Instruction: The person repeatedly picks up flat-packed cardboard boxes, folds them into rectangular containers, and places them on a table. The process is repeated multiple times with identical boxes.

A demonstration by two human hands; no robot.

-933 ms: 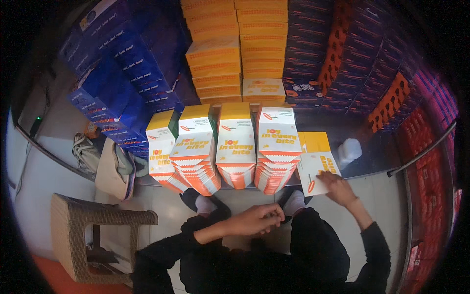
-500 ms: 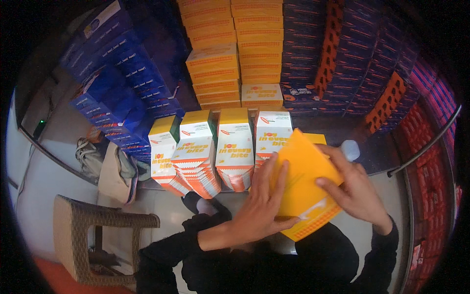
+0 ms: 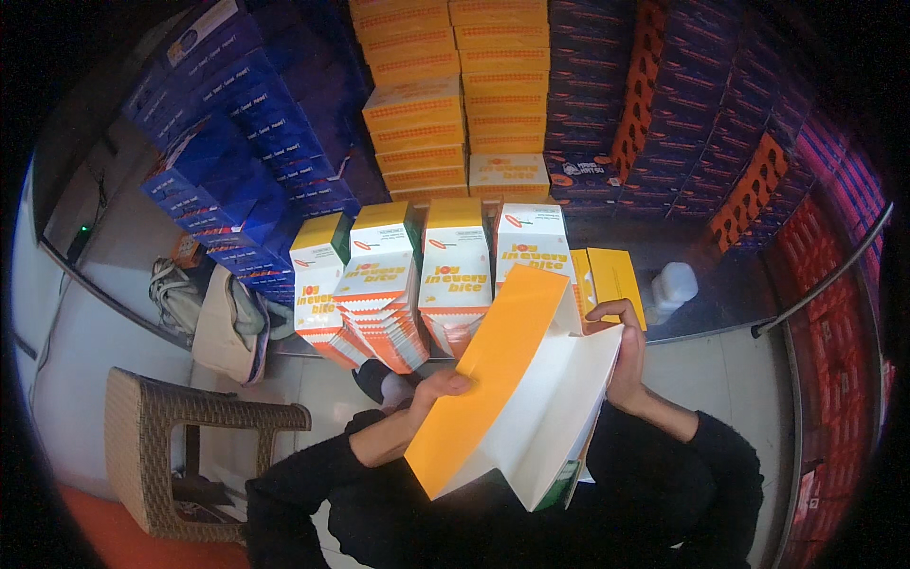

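Over my lap a yellow paperboard carton is spread partly open, its white inside showing between the raised walls. My left hand grips its left yellow panel, the thumb lying on the outer face. At the carton's right side, my right hand is closed on the white wall, with some fingers hidden behind the board. Just beyond stand several bundles of flat white, yellow and orange cartons in a row on the dark table. Beside them, behind my right hand, is another yellow carton piece.
A white bottle stands at the table's right. Stacked yellow boxes rise at the back, with blue boxes to the left and dark purple ones to the right. A woven-pattern stool is at left, near a cloth bag.
The yellow carton has gone from flat to spread open, baring its white inside. My left hand has shifted left and my right hand has come in toward the carton's right wall.
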